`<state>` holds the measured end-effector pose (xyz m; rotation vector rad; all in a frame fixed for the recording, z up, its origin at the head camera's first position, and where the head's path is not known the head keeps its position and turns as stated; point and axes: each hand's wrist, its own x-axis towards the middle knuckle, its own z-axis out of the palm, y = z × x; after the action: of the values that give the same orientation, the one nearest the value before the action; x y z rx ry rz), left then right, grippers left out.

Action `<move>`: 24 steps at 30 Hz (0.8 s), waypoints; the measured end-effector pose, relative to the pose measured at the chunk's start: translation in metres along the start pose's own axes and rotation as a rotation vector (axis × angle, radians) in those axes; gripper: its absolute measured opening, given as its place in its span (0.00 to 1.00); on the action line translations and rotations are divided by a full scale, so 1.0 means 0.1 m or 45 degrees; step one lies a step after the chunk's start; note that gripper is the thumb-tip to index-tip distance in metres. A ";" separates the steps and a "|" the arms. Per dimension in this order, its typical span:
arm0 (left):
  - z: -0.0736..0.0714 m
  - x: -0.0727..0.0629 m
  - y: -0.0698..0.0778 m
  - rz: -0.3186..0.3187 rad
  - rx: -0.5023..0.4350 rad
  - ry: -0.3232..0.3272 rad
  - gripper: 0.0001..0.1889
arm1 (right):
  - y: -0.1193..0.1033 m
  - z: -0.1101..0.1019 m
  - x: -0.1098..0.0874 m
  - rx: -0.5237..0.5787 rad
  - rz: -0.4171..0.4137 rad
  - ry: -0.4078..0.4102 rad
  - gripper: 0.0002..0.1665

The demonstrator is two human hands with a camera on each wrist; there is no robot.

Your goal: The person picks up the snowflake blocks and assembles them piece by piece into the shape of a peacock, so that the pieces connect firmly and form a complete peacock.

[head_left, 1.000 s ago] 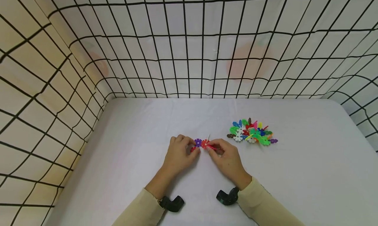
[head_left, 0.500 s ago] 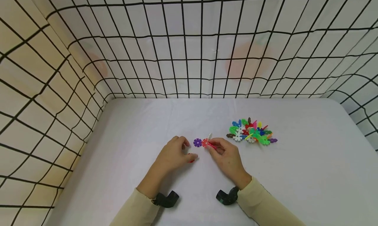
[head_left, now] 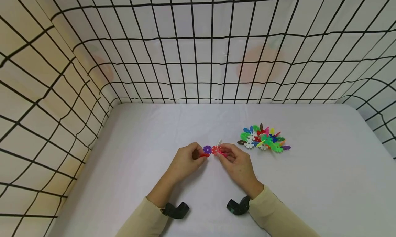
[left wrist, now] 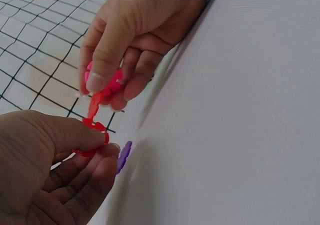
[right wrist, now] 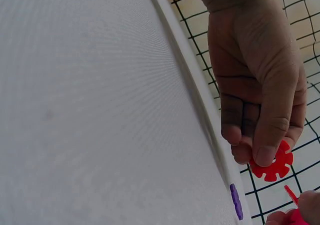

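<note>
My left hand (head_left: 185,158) pinches a red notched plastic disc (right wrist: 272,166) between thumb and fingers. Facing it, my right hand (head_left: 237,162) holds a small cluster: a pink disc (left wrist: 113,83), an orange-red disc (head_left: 215,150) and a white piece (head_left: 220,142). In the left wrist view, the red disc meets or nearly meets the orange-red one; whether they interlock I cannot tell. A purple disc (head_left: 207,149) shows between the hands, edge-on in the left wrist view. Whether it is joined to the cluster or lies on the table is unclear.
A pile of mixed-colour notched discs (head_left: 263,139) lies right of the hands on the white table (head_left: 139,127). Black wire mesh (head_left: 195,47) stands along the back and sides. Each wrist wears a black camera mount (head_left: 176,210).
My left hand moved off to the left and lower with the red disc, then came back toward the right hand, turning the disc more edge-on. The right hand and pile stayed put.
</note>
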<state>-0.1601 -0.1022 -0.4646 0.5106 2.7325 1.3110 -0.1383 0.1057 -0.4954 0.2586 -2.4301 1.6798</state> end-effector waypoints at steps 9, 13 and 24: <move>0.06 -0.02 0.03 -0.029 -0.141 0.016 0.06 | 0.01 0.01 0.00 0.067 -0.040 0.019 0.26; 0.08 -0.02 0.03 0.007 -0.113 0.022 0.06 | 0.01 0.01 0.00 0.062 -0.086 0.019 0.27; 0.10 0.00 0.04 0.312 0.123 0.207 0.06 | 0.00 0.01 0.00 0.030 -0.114 -0.013 0.34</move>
<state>-0.1569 -0.0924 -0.4674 0.8034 2.9554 1.3280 -0.1388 0.1046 -0.4959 0.3742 -2.3694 1.6742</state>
